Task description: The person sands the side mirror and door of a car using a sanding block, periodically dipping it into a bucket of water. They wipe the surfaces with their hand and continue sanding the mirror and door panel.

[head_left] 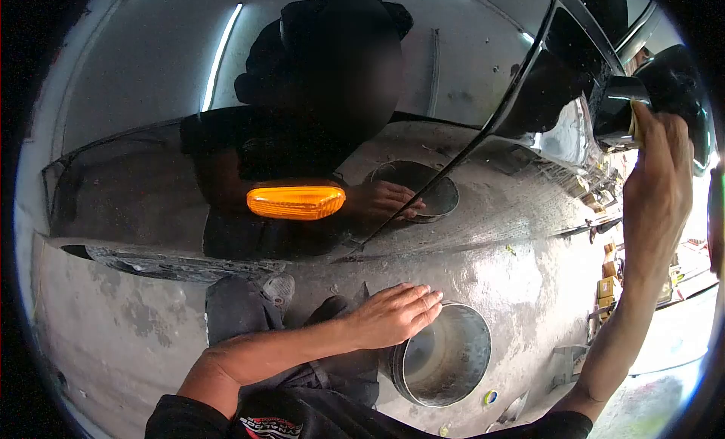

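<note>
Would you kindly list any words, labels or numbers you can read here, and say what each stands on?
No text can be read in full.
Red and white print on the black shirt: blurred and cut off by the frame, unreadable.
A small round sticker beside the metal bucket: too small to read.
The orange side light and the yellow sponge in the right hand: no text.

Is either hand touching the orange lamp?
No, the left hand rests on the bucket; the right hand presses a yellow pad to the mirror, away from the lamp.
</note>
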`<state>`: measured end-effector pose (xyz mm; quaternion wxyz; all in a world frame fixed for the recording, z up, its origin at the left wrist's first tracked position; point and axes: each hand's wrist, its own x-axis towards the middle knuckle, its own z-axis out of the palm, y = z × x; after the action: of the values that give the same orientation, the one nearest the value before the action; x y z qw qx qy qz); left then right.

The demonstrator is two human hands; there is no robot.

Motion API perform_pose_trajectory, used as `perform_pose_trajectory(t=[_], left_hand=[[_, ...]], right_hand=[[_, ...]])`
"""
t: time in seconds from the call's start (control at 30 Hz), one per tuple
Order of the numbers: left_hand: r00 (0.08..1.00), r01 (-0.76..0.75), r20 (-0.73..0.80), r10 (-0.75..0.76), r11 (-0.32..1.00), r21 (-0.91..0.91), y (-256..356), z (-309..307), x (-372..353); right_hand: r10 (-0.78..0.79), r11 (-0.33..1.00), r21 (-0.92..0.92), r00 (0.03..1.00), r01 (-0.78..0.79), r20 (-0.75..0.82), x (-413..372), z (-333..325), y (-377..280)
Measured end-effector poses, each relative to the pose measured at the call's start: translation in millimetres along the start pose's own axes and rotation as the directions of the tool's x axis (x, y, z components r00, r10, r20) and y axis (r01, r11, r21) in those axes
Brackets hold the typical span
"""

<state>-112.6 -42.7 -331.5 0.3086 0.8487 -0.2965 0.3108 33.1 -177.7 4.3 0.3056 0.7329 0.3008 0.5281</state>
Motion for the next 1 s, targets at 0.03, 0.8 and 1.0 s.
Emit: perform_pose_trajectory(t=[0.03,0.8,1.0], left_hand=[[1.000,-0.004,0.006,0.004,1.000,-0.002,0,-1,1],[0.997,-0.005,0.071,0.002,0.999,0.044,2,-13,-5],[0.994,-0.010,0.107,0.005,0.999,0.051,0,-3,-7]], right_hand=[[0.005,0.999,0.034,1.000,-0.004,-0.023,2,2,-2],[0.266,0.787,0.614,0.869,0.055,-0.418,-51,100,-3],[0.142,0.872,0.469,0.841,0.143,-0.522,-42,90,-8]])
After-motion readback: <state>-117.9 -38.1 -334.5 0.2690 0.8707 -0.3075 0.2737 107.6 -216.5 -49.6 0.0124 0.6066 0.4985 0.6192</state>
